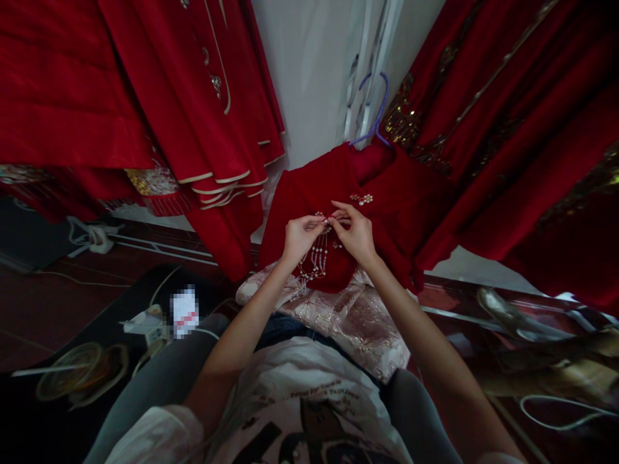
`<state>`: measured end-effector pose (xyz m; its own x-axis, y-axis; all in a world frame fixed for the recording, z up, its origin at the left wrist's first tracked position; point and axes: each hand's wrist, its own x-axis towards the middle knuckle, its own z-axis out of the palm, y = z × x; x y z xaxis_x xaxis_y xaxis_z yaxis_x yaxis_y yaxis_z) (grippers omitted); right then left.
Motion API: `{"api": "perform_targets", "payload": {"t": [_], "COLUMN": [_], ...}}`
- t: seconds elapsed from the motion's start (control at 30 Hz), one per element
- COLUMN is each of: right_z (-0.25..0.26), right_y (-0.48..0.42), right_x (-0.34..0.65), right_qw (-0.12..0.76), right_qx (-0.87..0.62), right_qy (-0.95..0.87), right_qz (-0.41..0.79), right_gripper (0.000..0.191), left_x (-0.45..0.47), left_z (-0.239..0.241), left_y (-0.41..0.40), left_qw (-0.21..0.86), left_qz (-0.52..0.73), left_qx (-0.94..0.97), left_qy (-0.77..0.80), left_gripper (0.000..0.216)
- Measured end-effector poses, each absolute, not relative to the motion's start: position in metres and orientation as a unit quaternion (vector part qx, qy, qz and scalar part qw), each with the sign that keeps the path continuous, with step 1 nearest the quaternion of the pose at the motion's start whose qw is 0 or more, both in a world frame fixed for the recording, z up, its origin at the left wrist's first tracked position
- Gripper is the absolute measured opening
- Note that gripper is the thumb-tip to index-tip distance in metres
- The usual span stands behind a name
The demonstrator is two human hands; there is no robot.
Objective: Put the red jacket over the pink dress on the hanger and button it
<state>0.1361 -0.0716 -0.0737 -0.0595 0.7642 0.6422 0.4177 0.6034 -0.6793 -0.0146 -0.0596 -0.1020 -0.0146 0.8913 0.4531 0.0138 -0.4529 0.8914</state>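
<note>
A small red velvet garment (396, 206) hangs on a purple hanger (373, 109) in front of me, over my lap. My left hand (300, 237) and my right hand (355, 233) meet at its chest, both pinched on a beaded fastening (329, 224). Strands of pearl tassel (316, 258) dangle below the left hand. A second bead clasp (362, 199) sits just above my right hand. What exactly the fingertips hold is too small to make out.
Red embroidered gowns hang at the left (145, 96) and right (507, 129). A pale brocade cloth (358, 328) lies on my knees. A white power strip with cables (145, 322) and round tape rolls (77, 380) lie on the dark floor at left.
</note>
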Motion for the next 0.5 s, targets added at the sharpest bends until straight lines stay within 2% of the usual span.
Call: {"api": "perform_targets", "payload": {"t": [0.2,0.3,0.4,0.47,0.5], "right_z": [-0.066,-0.072,-0.085,-0.093,-0.096], "right_y": [-0.089,-0.108,-0.123,-0.128,-0.129], "right_x": [0.159,0.187,0.21,0.216,0.216], "right_qw": [0.521,0.462,0.372,0.321,0.3], "right_qx": [-0.444,-0.499,-0.528,-0.545,-0.56], "right_qy": [-0.708,-0.71,-0.737,-0.754,-0.757], "right_qz": [0.174,0.181,0.2,0.177,0.154], "right_gripper": [0.026,0.022,0.017,0.018,0.021], "left_x": [-0.012,-0.001,0.014,0.025,0.03], "left_z": [-0.118,-0.144,-0.166,-0.169,-0.166], "left_y": [-0.071,-0.09,-0.109,-0.117,-0.118], "left_qw": [0.343,0.38,0.357,0.295,0.254], "left_qz": [0.617,0.549,0.463,0.419,0.385], "left_qx": [0.588,0.625,0.7,0.737,0.758], "left_qy": [0.394,0.404,0.411,0.44,0.462], "left_gripper": [0.017,0.011,0.033,0.05,0.052]}}
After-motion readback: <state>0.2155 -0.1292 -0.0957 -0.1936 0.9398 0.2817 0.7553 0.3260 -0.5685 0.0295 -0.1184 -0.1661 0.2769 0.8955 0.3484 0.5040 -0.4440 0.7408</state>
